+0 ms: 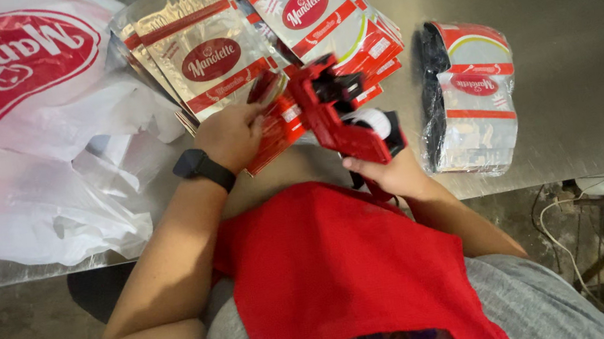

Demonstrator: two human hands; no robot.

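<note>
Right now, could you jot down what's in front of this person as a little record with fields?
Setting: steel table, seen from above
Left hand: rests on a red and silver packet, pressing it down
Right hand: grips a red labelling gun, its nose over that packet
Wrist: black watch on the left arm
Behind the hands: fanned pile of silver pouches
Right side: wrapped bundle of pouches, lying apart
Left side: white plastic bag with a red oval
Clothing: red apron
</note>
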